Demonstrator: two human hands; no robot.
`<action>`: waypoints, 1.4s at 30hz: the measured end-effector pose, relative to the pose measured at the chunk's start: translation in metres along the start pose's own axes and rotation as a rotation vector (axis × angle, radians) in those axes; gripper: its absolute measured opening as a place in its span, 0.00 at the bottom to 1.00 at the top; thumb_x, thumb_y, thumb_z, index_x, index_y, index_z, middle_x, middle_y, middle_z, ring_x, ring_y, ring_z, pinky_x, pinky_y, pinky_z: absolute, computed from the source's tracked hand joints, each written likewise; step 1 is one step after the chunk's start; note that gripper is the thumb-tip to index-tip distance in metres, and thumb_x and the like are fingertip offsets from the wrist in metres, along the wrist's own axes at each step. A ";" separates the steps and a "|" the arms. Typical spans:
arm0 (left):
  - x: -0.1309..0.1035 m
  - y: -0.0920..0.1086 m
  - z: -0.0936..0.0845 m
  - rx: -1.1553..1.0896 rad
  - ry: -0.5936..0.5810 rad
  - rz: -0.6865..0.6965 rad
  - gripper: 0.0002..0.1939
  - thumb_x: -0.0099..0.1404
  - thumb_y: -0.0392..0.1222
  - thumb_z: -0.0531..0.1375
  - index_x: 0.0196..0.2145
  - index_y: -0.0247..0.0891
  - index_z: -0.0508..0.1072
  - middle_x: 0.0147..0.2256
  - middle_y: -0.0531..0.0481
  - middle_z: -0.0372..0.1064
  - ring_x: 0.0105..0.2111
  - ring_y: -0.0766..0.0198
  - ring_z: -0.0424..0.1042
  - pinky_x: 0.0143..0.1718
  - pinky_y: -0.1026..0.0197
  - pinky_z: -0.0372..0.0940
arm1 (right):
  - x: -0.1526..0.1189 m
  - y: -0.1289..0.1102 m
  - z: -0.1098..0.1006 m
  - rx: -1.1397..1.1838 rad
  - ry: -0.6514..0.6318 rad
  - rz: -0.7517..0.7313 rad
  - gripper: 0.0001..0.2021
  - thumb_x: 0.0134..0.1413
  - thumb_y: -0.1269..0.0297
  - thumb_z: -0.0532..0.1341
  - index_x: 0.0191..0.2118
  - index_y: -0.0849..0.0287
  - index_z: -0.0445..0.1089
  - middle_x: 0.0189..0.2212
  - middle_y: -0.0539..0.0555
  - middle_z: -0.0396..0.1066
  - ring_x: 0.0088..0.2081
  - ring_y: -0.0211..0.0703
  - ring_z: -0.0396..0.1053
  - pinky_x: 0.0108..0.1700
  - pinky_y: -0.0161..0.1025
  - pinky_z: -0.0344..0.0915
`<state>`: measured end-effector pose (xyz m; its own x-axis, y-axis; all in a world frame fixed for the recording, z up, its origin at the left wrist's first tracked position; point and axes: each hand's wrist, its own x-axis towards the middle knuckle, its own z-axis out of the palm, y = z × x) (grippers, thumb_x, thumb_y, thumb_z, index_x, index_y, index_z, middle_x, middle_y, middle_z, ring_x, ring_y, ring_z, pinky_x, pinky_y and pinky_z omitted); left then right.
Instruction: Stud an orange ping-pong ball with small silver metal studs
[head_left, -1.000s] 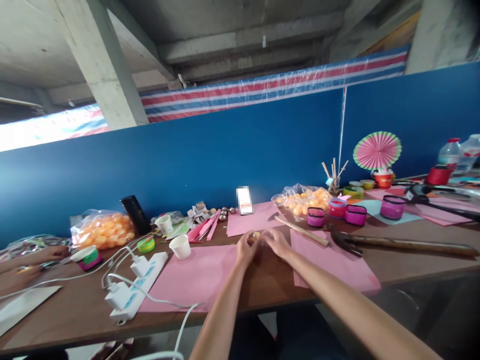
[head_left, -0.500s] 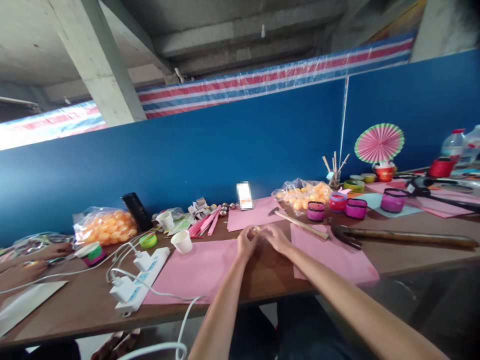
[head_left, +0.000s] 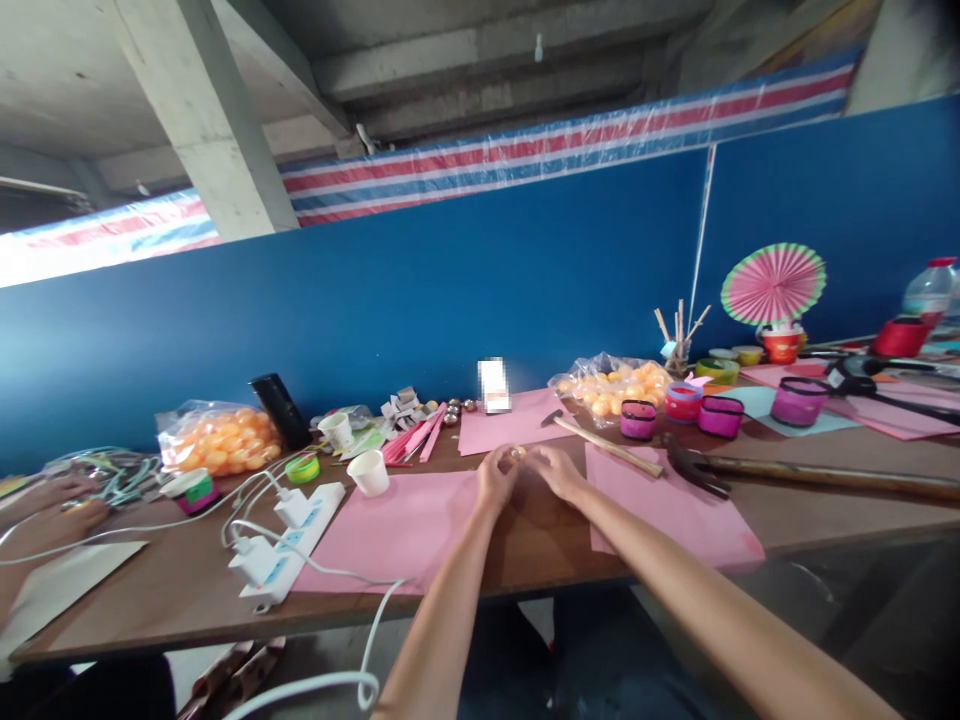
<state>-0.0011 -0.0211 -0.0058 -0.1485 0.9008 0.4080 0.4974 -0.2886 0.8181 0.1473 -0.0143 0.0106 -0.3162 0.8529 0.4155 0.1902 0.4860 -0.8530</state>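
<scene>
Left hand (head_left: 498,478) is pinching a shiny round piece (head_left: 516,454), right hand (head_left: 556,472) curling nearby, grip unclear; probably light, slippery, so gripping opposite sides suits.

Craft workshop: bare concrete pillar (head_left: 214,130), blue partition (head_left: 465,290), 2 hammers (head_left: 810,473), pink paper (head_left: 409,520) on brown table (head_left: 544,550).

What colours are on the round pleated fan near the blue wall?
The fan is pink with a green rim; the head view shows it best.
</scene>
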 end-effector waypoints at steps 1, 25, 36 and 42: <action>0.000 0.000 0.000 0.001 0.004 -0.004 0.18 0.49 0.36 0.60 0.41 0.41 0.69 0.38 0.50 0.71 0.36 0.63 0.70 0.39 0.60 0.65 | 0.000 0.000 0.000 0.001 -0.003 -0.002 0.12 0.49 0.58 0.54 0.33 0.61 0.69 0.32 0.53 0.72 0.34 0.42 0.68 0.39 0.37 0.62; -0.002 0.005 -0.001 0.016 0.006 -0.020 0.19 0.48 0.37 0.62 0.40 0.41 0.71 0.37 0.50 0.72 0.37 0.61 0.70 0.41 0.58 0.65 | -0.001 -0.003 0.000 -0.002 -0.004 0.018 0.14 0.49 0.56 0.54 0.33 0.61 0.70 0.33 0.54 0.73 0.35 0.44 0.69 0.38 0.37 0.62; -0.001 0.004 -0.001 0.013 0.008 -0.002 0.19 0.48 0.36 0.62 0.40 0.41 0.71 0.37 0.50 0.72 0.37 0.62 0.70 0.41 0.59 0.65 | -0.001 -0.004 -0.001 -0.023 -0.005 0.015 0.13 0.49 0.57 0.54 0.32 0.62 0.70 0.32 0.54 0.73 0.34 0.44 0.69 0.37 0.36 0.62; 0.000 0.000 0.001 0.007 0.016 0.004 0.18 0.48 0.36 0.62 0.40 0.40 0.71 0.37 0.50 0.72 0.35 0.62 0.70 0.40 0.59 0.65 | 0.000 0.000 -0.001 -0.043 0.017 0.013 0.14 0.49 0.56 0.55 0.32 0.63 0.70 0.31 0.54 0.72 0.33 0.44 0.68 0.36 0.36 0.62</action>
<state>-0.0003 -0.0209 -0.0057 -0.1604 0.8944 0.4176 0.5039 -0.2896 0.8138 0.1481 -0.0142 0.0103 -0.2977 0.8623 0.4097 0.2339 0.4820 -0.8444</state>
